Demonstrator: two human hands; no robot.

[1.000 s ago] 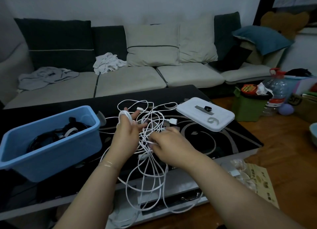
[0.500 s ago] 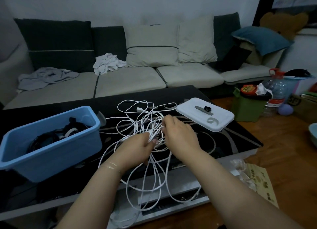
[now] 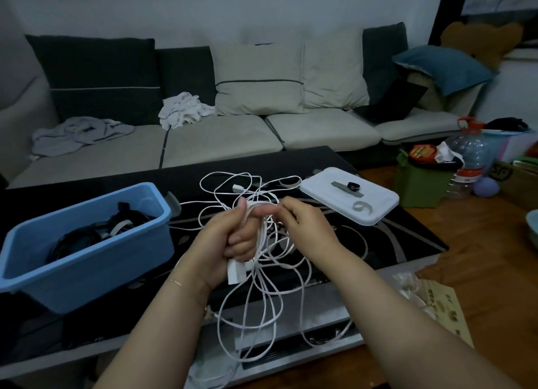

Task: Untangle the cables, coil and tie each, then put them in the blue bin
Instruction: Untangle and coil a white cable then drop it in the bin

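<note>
A tangle of thin white cable (image 3: 263, 283) spreads over the black table and hangs in loops past its front edge. My left hand (image 3: 230, 237) is closed around several strands, with turns of cable wrapped over its raised fingers and a white tag or plug below the fist. My right hand (image 3: 302, 222) pinches a strand beside the left fingertips. The blue bin (image 3: 87, 257) stands to the left on the table and holds coiled black cables (image 3: 96, 231).
A white lid (image 3: 349, 196) with a small black item and a grey strip lies at the table's right. The sofa (image 3: 221, 138) with clothes runs behind. Green box, water bottle and clutter stand on the wooden floor at the right.
My left hand rose and turned into a fist with cable wound over its fingers. My right hand moved up to meet it at the fingertips. The hanging loops shifted.
</note>
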